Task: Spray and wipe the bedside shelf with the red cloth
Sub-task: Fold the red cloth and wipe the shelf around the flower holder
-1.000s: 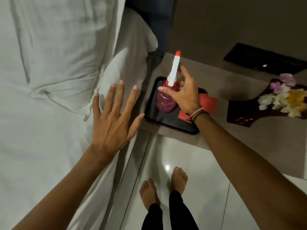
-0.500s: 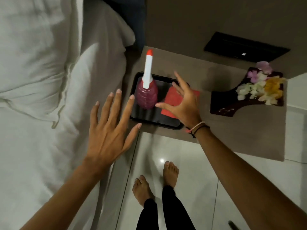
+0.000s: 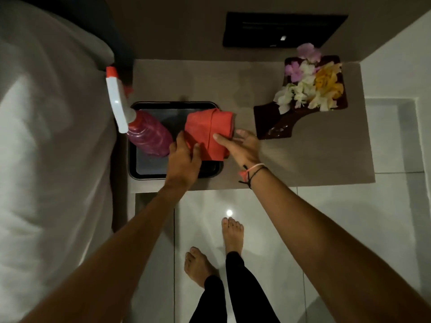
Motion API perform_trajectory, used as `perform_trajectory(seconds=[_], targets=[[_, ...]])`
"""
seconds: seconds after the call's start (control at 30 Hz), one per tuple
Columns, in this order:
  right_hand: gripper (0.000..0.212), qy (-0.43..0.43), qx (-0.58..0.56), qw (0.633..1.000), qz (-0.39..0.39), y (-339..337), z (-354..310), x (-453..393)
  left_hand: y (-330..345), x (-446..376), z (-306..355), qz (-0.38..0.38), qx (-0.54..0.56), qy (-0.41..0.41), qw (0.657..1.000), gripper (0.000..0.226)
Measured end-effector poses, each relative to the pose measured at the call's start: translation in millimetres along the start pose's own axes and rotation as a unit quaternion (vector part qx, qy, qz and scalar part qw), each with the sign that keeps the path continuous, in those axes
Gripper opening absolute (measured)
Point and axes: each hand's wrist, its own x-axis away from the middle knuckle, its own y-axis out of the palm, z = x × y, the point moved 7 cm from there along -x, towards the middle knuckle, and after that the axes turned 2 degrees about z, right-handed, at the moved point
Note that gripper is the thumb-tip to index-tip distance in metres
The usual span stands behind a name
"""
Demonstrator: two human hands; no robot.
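Room: dim bedroom seen from above; pale glossy floor tiles fill the lower frame, white bedding runs down the left side.
Shelf: the bedside shelf is a taupe slab across the middle of the frame, butted against the wall at the top.
Wall panel: a black rectangular panel sits in the upper centre-right, above the shelf.
Tray: a black tray lies on the shelf's left part, close to the bed.
Bottle: a pink spray bottle stands in the tray's left half, its white, red-tipped nozzle pointing toward the upper left.
Cloth: the red cloth, folded, lies over the tray's right edge, centre of frame.
Left hand: the left hand pinches the cloth's near left edge, fingers curled onto the fabric.
Right hand: the right hand is partly spread, thumb pressing on top of the cloth's right side; cord bracelets circle the wrist.
Flowers: a dark wooden dish with white, yellow and pink blossoms rests at the shelf's upper right, well apart from the tray.
Feet: bare feet below black leggings, bottom centre.
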Motion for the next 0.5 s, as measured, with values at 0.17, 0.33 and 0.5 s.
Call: perform_trajectory(seconds=[0.17, 0.33, 0.5], targets=[[0.055, 0.019, 0.025, 0.998, -0.047, 19.6, 6.8, -7.9, 7.1, -19.3, -0.1, 0.047, 0.061, -0.078, 0.994, 0.045], [0.042, 0.003, -0.009, 0.998, -0.060, 4.6, 15.5, -1.9, 17.0, -12.8, -8.8, 0.026, 0.167, -0.116, 0.979, 0.038], [0.055, 0.026, -0.106, 0.993, -0.039, -29.5, 30.5, 34.9, 33.3, 18.1, 2.8, -0.033, 0.153, -0.005, 0.988, 0.038]])
